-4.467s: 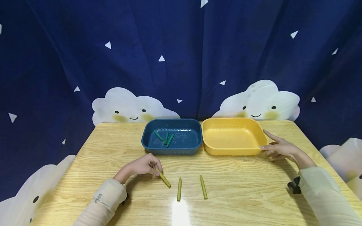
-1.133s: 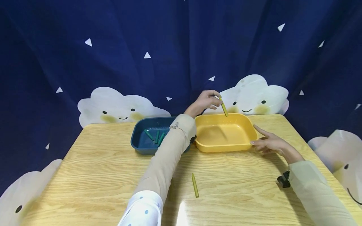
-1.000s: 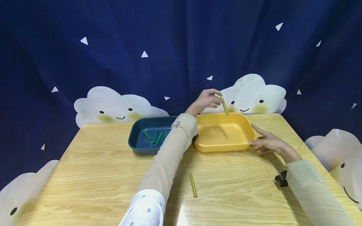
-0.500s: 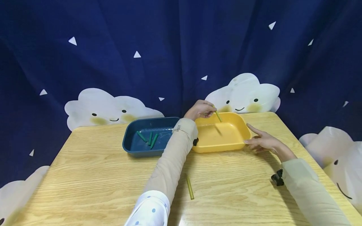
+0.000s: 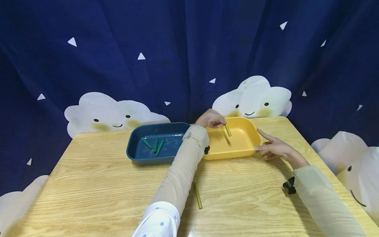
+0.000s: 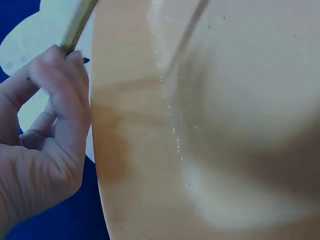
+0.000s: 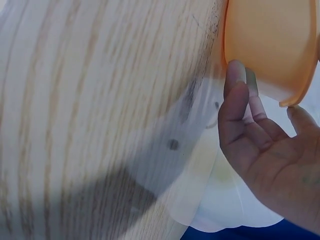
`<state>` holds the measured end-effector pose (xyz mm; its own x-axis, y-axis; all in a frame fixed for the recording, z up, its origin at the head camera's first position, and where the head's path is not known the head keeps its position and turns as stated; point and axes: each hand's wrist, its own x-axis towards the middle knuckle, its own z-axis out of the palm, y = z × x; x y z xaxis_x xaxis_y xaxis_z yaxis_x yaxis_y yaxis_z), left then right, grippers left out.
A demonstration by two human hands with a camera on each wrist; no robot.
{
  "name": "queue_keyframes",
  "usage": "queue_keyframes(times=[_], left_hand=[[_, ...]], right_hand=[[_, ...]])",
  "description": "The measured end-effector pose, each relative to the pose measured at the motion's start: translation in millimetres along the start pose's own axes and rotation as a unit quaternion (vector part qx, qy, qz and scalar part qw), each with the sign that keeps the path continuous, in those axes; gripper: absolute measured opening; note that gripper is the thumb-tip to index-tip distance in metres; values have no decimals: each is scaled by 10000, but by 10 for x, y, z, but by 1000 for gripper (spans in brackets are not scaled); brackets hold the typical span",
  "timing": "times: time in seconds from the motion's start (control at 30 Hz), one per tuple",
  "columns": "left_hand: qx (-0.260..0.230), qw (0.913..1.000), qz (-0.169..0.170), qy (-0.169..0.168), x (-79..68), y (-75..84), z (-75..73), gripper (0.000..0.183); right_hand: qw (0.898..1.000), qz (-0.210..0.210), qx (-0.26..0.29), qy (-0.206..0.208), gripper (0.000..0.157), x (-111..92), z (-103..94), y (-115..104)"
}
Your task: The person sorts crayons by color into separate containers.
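My left hand (image 5: 211, 119) pinches a yellow crayon (image 5: 227, 129) above the left-back part of a yellow plastic tray (image 5: 231, 153). The crayon slants down into the tray's opening; in the left wrist view its upper part (image 6: 78, 26) shows at the fingertips. My right hand (image 5: 275, 147) rests against the tray's right end, index finger and thumb spread and touching it. In the right wrist view the fingertips meet the tray's end wall (image 7: 272, 45). Another yellow crayon (image 5: 198, 197) lies on the table, its far end close to the left sleeve.
A dark blue tray (image 5: 154, 161) stands left of the yellow one, with several green crayons (image 5: 156, 145) inside. My left forearm (image 5: 180, 177) crosses in front of both trays and hides part of them. Behind the wooden table (image 5: 103, 184) hangs a navy curtain (image 5: 165, 75).
Since the oldest frame, my left hand has gone from the table to the yellow tray with a yellow crayon. In the last second it has lowered. My right hand stays at the tray.
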<state>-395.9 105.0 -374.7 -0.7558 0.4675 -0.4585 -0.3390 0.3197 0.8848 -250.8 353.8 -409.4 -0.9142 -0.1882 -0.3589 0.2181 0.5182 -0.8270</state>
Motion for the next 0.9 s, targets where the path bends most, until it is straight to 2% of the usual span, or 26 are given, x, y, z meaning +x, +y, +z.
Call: queue_keyframes(times=[0.03, 0.13, 0.2, 0.3, 0.5, 0.63, 0.8, 0.9], left_hand=[[19, 9999, 18, 107, -15, 4, 0, 1], [56, 9986, 185, 484, -65, 22, 15, 16], [89, 9968, 345, 720, -100, 42, 31, 20], [137, 9934, 650, 933, -169, 89, 48, 15], [223, 9865, 1328, 931, -353, 257, 51, 18], [323, 9855, 1489, 744, -481, 328, 45, 22], [300, 9870, 1516, 445, -604, 287, 11, 25], [250, 9857, 1608, 437, -656, 207, -6, 23]], right_hand=[[10000, -10, -10, -9, 97, 3, 2, -9], [10000, -26, -16, -20, 97, 1, -2, -35], [10000, -47, -31, -32, 96, -5, -7, -49], [10000, -56, -70, -31, 96, -15, -14, -63], [9999, -104, -94, -79, 96, -13, -20, -64], [9999, -93, -83, -108, 96, -20, -22, -56], [9999, -53, -7, -142, 95, -37, -3, -56], [9999, -48, 20, -162, 95, -33, 22, -45]])
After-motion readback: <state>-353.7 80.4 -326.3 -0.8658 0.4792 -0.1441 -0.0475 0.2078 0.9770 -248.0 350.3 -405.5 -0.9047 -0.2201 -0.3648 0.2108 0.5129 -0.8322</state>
